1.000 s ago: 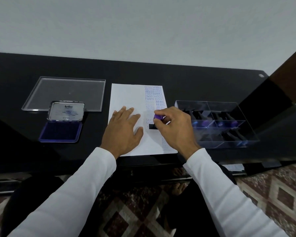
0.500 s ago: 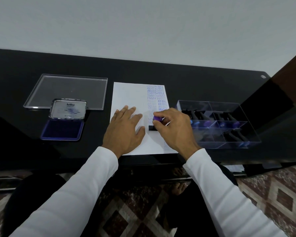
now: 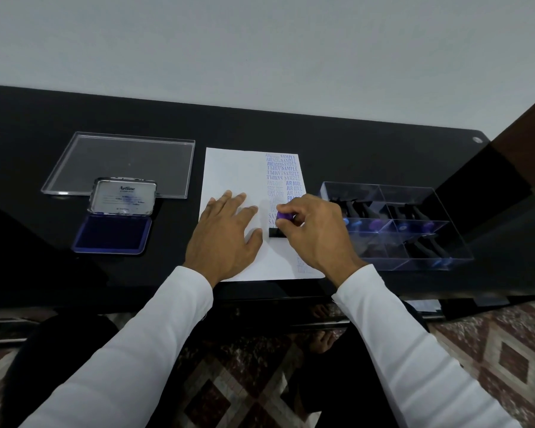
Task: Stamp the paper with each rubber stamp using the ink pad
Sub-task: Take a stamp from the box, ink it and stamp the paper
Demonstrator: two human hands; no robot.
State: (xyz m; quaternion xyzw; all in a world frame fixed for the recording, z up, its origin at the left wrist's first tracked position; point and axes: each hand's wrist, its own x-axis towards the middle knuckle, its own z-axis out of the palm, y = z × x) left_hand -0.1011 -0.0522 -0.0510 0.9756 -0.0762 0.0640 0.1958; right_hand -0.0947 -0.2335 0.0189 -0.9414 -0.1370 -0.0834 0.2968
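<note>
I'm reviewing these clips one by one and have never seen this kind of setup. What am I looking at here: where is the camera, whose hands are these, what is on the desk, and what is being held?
There is no robot: a person in white sleeves works with bare hands, filmed by one wide-angle camera worn on the head, looking down.

On the glossy black desk lies a white sheet of paper with blue stamped words down its right side. The left hand rests flat on it. The right hand pinches a black rubber stamp with a purple knob, its base on the paper.

To the left sit an open blue ink pad with a metal lid and a flat clear plastic lid. To the right, a clear plastic compartment box holds more stamps.
</note>
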